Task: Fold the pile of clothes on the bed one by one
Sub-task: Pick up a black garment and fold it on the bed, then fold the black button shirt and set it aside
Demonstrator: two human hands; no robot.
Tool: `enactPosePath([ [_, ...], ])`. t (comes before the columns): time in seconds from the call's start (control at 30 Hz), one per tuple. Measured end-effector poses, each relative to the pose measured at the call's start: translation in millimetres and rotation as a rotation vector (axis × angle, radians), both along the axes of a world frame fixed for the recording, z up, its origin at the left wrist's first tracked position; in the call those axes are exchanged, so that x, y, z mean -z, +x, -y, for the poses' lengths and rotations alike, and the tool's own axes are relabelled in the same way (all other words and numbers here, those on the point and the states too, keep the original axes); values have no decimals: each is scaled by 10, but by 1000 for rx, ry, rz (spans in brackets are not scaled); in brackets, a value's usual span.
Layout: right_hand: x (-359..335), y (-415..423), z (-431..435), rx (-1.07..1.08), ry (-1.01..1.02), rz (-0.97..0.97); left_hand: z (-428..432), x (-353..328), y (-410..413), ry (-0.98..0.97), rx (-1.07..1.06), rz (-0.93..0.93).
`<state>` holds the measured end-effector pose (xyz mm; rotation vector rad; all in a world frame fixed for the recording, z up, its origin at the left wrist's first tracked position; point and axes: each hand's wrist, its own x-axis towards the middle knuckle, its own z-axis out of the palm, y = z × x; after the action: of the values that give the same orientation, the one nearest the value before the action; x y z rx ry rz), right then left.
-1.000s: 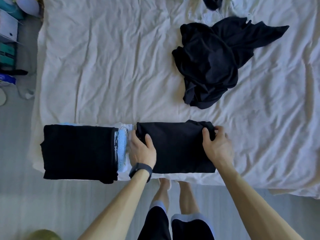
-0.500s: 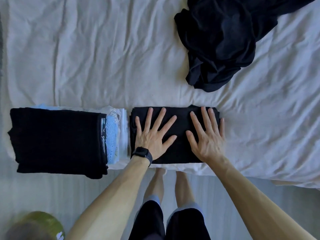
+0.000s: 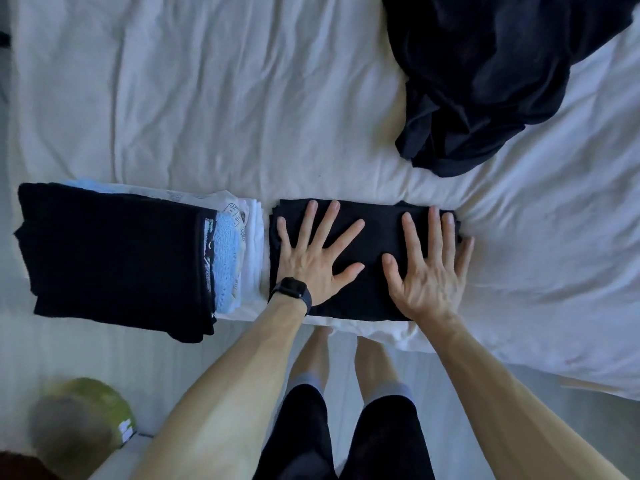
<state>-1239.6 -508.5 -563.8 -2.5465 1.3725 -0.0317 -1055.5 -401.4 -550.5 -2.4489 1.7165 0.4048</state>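
A folded black garment (image 3: 375, 233) lies flat on the bed (image 3: 207, 98), close to the near edge, directly in front of the person. Both hands press on it with the palms down. The left hand (image 3: 311, 261) rests on the left half of the garment, and its fingers are straight and spread wide apart. It wears a dark watch (image 3: 292, 293) on the wrist. The right hand (image 3: 427, 275) rests on the right half. Its fingers are straight too but lie closer together, with the thumb held out to the side, and the little finger lies along the right edge of the cloth.

Just beside the garment, on the left, stands a stack of folded clothes (image 3: 114, 254). A black piece is on top, and light blue and white pieces show under it at the right side. A pile of dark clothes (image 3: 485, 81), crumpled, lies farther back on the right of the bed, well apart from the hands.

On the floor (image 3: 86, 348) at the lower left is a green round thing (image 3: 93, 407). It is too blurred to tell whether it is a container or what it holds.
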Motion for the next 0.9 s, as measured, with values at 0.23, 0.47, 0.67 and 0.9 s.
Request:
enactPosePath([
  [0.23, -379, 18, 18, -14, 177, -83, 45, -359, 8, 144, 11, -71],
  [0.47, -1641, -202, -161, -2, 215, -98, 73, -1494, 115, 255, 17, -207],
  [0.67, -3066, -283, -551, 243, 312, -5, -125, -2719, 343, 114, 73, -263],
  [0.9, -4318, -259, -1069, 275, 102, 144, -234, -3829, 813, -67, 150, -180],
])
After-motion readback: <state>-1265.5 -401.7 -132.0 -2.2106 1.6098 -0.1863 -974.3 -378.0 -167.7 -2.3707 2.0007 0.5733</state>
